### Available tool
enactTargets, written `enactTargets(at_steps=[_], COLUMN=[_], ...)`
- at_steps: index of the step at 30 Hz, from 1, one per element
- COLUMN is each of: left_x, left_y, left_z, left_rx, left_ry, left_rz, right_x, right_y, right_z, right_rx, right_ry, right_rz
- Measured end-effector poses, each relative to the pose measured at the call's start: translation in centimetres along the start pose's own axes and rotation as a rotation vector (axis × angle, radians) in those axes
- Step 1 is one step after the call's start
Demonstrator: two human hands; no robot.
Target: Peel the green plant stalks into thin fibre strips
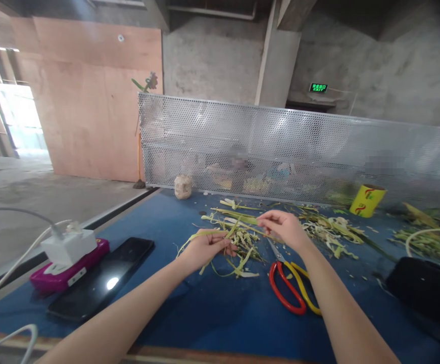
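Observation:
My left hand (209, 246) is closed around thin green plant strips, and a strip (191, 239) trails from it to the left. To its right, my right hand (283, 228) is raised with thumb and fingertips pinched together. Whatever may be between those fingertips is too small to make out. Cut pieces of green stalk (247, 244) lie heaped on the blue tabletop (220, 313) beneath and between the hands. Longer stalks (238, 216) rest just behind them. Scissors (288, 289) with one red and one yellow handle lie partly under my right forearm.
At the left are a black phone (102, 278), a magenta power strip (70, 270) and a white plug block (70, 246). Peelings (331, 230), a yellow can (367, 201) and a black object (424, 285) occupy the right. A perforated metal screen (303, 146) borders the back.

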State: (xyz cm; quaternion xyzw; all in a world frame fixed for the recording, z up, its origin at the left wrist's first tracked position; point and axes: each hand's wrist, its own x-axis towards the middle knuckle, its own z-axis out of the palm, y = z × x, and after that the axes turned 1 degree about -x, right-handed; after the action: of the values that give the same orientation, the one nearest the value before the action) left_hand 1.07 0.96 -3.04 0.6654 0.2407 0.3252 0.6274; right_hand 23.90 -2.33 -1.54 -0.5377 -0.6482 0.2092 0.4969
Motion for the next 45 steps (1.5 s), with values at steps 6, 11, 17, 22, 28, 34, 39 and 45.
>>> enactTargets(at_steps=[6,11,17,22,28,34,39,45], left_x=[0.0,0.0,0.0,-0.2,-0.7,-0.3,-2.5,-5.7], left_y=[-0.1,0.2,-0.2,-0.5,-0.3,1.0,4.0,9.7], left_z=[0.2,0.3,0.1,0.7,1.1,1.4,1.5,1.3], left_rx=[0.017,0.039,0.024,0.222,0.416,0.049,-0.206,0.04], left_ry=[0.048,0.078,0.067,0.02,0.11,0.17,-0.103,-0.547], left_rz=[0.005,0.005,0.066,0.127,0.133,-0.073,-0.581,-0.492], right_x=[0.4,-0.5,-1.3,-1.0,-1.0,-0.4,-0.3,-0.3], right_y=[2.7,-0.3,-2.5,-2.4,-2.8,-1.6,-1.9,-2.0], right_z=[-2.2,0.6,4.0,5.7,6.2,5.9,5.4,4.5], right_rx=[-0.683,-0.756,-0.383,-0.012,0.326,0.661,0.886,1.066], right_ry=[0.739,0.397,0.136,-0.081,-0.034,-0.015,0.019,0.001], right_rz=[-0.094,-0.451,-0.322,-0.049,0.064,0.167,0.275,0.387])
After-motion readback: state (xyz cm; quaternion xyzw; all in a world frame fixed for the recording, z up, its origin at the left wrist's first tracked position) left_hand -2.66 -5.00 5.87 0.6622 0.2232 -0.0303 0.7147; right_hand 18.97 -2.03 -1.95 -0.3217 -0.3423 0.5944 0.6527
